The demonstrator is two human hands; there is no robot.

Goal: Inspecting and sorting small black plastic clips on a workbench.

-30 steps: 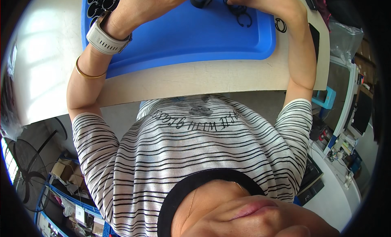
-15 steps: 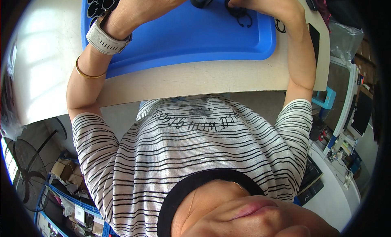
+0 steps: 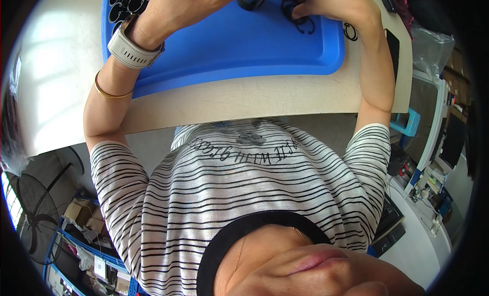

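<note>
My left hand (image 3: pixel 201 0) reaches over the blue tray (image 3: pixel 219 74) from the left, and its fingers run out of view at the top edge. Close to where they vanish, a dark cylindrical object (image 3: pixel 251 2) stands in the tray, only its lower part showing. Whether the hand touches it cannot be made out. From the right comes my right hand (image 3: pixel 331 3), its thumb apart from the finger beside it. That thumb lies over some black open rings (image 3: pixel 305 27) in the tray. The other right fingertips are cut off.
Several black ring-shaped clips (image 3: pixel 125 6) fill the tray's far left corner. More black rings (image 3: pixel 350 32) lie on the pale table (image 3: pixel 254 100), right of the tray. A dark flat object (image 3: pixel 392 49) is near the table's right edge. Behind me stand a fan (image 3: pixel 35 214) and blue shelving (image 3: pixel 94 250).
My right thumb has moved down and away from the fingers, over the black rings. The left arm and the tray look the same.
</note>
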